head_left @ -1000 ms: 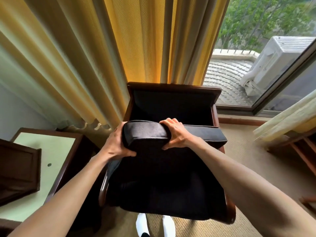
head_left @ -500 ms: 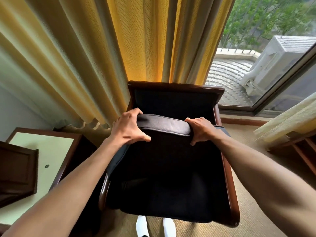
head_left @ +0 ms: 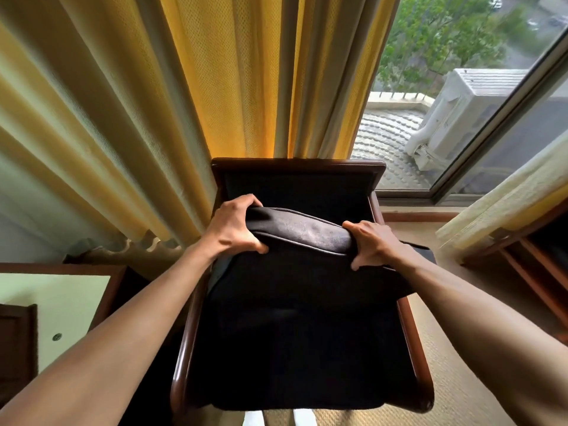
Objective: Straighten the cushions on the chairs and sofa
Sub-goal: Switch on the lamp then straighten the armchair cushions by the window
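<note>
Both hands are on the far edge of the black seat cushion (head_left: 302,302) here. The left hand (head_left: 232,230) grips the edge at about 11 o'clock from the cushion's middle, fingers curled over the top and thumb pressed on the near face. The right hand (head_left: 370,244) pinches the same edge at about 1 o'clock, thumb underneath-ish and fingers wrapped over. So both sets of fingers are clamped on the cushion, not spread free.

The cushion sits on the wooden armchair (head_left: 296,164), near end down on the seat, far end lifted up in front of the backrest. The gripped edge runs roughly 9 to 3 o'clock, dipping a bit toward 3, and its right corner pokes out past the chair arm. Left hand is a touch higher and farther out. My read: the edge has to go toward 12 o'clock and down into the gap at the backrest.

Compared with a second ago, the hands are spread wider along the edge, the left one has come up from the side onto the top, and the cushion lies flatter and closer to the backrest.
</note>
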